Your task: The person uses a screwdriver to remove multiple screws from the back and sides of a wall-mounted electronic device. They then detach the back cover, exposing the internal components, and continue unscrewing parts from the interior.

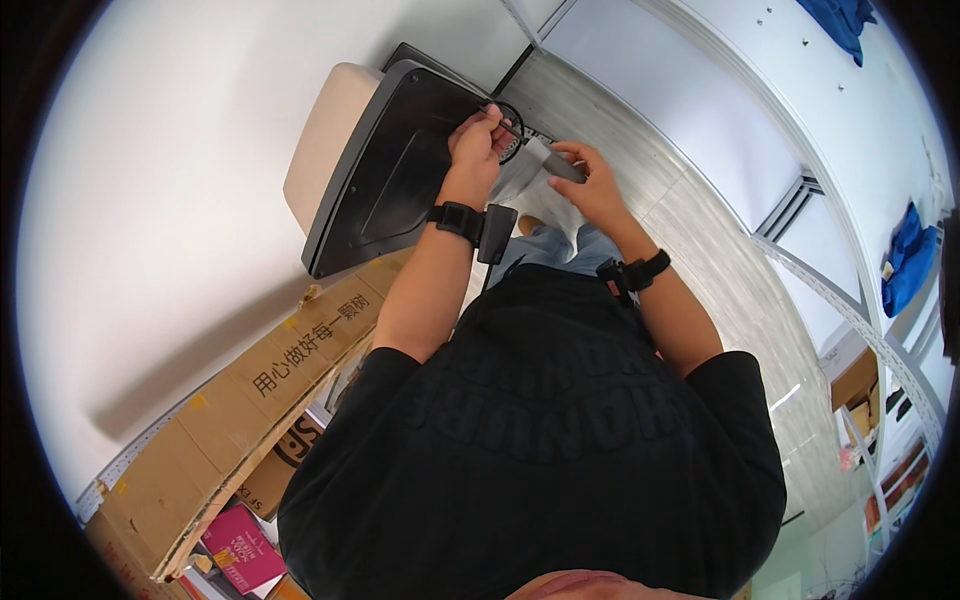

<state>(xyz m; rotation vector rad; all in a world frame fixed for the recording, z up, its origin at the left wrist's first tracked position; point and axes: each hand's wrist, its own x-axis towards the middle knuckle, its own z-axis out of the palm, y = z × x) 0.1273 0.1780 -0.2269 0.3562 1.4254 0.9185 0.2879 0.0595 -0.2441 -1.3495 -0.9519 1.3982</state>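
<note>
Skin (590, 588) pokes in at 6 o'clock, cut off by the rim. Just past it, a big black shirt (530, 400) hides most of the lap. Both bare arms reach up from it, elbows bent and spread wide. A black wristband (458, 218) with a dark block (497, 235) is on one arm, and a second black band (645, 272) is on the other.

Up at 12 o'clock is the left hand (478, 145). Its fingers are bent and pinched together on a thin black cord (515, 130), though their tips are hard to see. Near 1 o'clock, the right hand (590, 185) is turned in toward the left one. Its fingers are closed on a grey tube (560, 165). The tube is smooth and round, with a paler end that points to 10 o'clock, and the hand hides its back end.

Beside the left hand, at 11 o'clock, is a big black panel (400, 180) with a beige shell (333, 140). Under the hands hangs a see-through sheet (562, 210) with blurry edges. Blue jeans (595, 245) peek out below. A long cardboard box (230, 400) lies at 8 o'clock. Farther down is the grey floor (690, 210).
</note>
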